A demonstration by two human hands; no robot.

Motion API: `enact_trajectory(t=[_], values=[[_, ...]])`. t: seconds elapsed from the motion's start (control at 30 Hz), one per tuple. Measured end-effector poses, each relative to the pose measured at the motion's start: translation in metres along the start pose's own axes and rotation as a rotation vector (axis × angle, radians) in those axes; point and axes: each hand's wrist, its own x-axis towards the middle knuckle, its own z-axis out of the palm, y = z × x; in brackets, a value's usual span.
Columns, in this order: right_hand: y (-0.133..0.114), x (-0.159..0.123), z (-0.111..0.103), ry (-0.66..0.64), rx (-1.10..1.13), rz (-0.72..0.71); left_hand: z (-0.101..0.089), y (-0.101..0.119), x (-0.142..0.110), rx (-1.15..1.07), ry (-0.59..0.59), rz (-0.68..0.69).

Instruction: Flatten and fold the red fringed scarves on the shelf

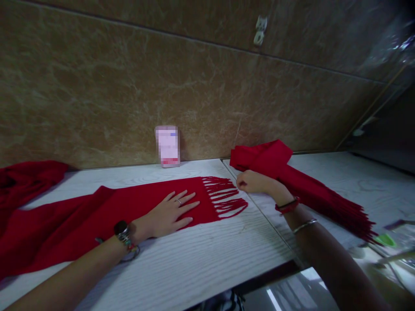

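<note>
A long red scarf (97,216) lies stretched across the white wood-grain table (194,268), its fringe (225,196) pointing right. My left hand (170,214) rests flat on the scarf near the fringed end, fingers spread; it wears a ring and a watch. My right hand (251,181) is curled into a loose pinch at the fringe tips, and whether it grips any strand is hidden. A second red scarf (292,179), folded, lies behind and to the right of my right hand.
A small pink-and-white card (167,146) leans against the brown marble wall (129,86). More red fabric (26,177) bunches at the far left. A green object (385,239) and clear plastic sit at the right edge. The table's front edge drops off below.
</note>
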Motion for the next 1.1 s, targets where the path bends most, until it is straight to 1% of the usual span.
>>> enact_trajectory(t=[0.03,0.1,0.13,0.17,0.2,0.27,0.3,0.37,0.43,0.47,0.5,0.53,0.6,0.63,0.67,0.7,0.77,0.83,0.93,1.0,1.03,1.1], values=[[-0.004,0.004,0.002,0.093,0.025,-0.025,0.001,0.0,0.0,-0.004,0.009,0.002],[-0.021,0.016,0.01,0.28,0.087,-0.131,0.003,-0.001,0.0,-0.01,0.024,0.003],[-0.031,0.024,0.015,0.33,0.111,-0.194,0.003,-0.001,0.0,-0.012,0.029,0.003],[-0.04,0.031,0.02,0.333,0.119,-0.252,0.004,-0.001,0.001,-0.013,0.033,0.002],[-0.047,0.037,0.024,0.305,0.112,-0.294,0.004,-0.001,0.001,-0.014,0.036,0.0],[-0.049,0.041,0.028,0.212,0.06,-0.313,0.003,-0.001,0.001,-0.017,0.033,-0.002],[-0.043,0.039,0.027,0.163,0.023,-0.29,0.003,-0.001,0.001,-0.019,0.031,-0.002],[-0.022,0.029,0.022,0.088,-0.045,-0.198,0.002,-0.001,0.001,-0.025,0.03,-0.001],[0.0,0.018,0.018,0.059,-0.077,-0.091,0.002,-0.001,0.0,-0.032,0.032,0.004],[0.007,0.014,0.016,0.082,-0.073,-0.052,0.002,-0.001,0.0,-0.034,0.033,0.005],[0.011,0.013,0.016,0.136,-0.054,-0.033,0.002,-0.001,0.0,-0.034,0.034,0.006],[0.01,0.015,0.017,0.211,-0.025,-0.043,0.003,-0.001,0.001,-0.032,0.034,0.006],[-0.003,0.027,0.021,0.367,0.048,-0.128,0.004,-0.001,0.002,-0.028,0.043,0.005],[-0.012,0.035,0.025,0.416,0.084,-0.187,0.005,-0.001,0.002,-0.027,0.049,0.005],[-0.021,0.044,0.029,0.433,0.115,-0.237,0.005,-0.001,0.003,-0.027,0.055,0.005],[-0.029,0.053,0.032,0.415,0.136,-0.275,0.006,-0.001,0.003,-0.027,0.058,0.006],[-0.035,0.062,0.038,0.353,0.139,-0.287,0.006,-0.001,0.003,-0.028,0.059,0.007],[-0.025,0.06,0.04,0.301,0.094,-0.24,0.006,-0.002,0.002,-0.035,0.058,0.009],[0.003,0.043,0.038,0.265,0.018,-0.118,0.005,-0.001,0.002,-0.061,0.053,0.01],[0.016,0.034,0.035,0.291,0.006,-0.049,0.004,0.001,0.002,-0.076,0.056,-0.008],[0.017,0.033,0.034,0.334,0.017,-0.03,0.003,0.001,0.001,-0.078,0.062,-0.026],[0.009,0.039,0.033,0.446,0.063,-0.051,0.003,0.003,0.001,-0.079,0.069,-0.071]])
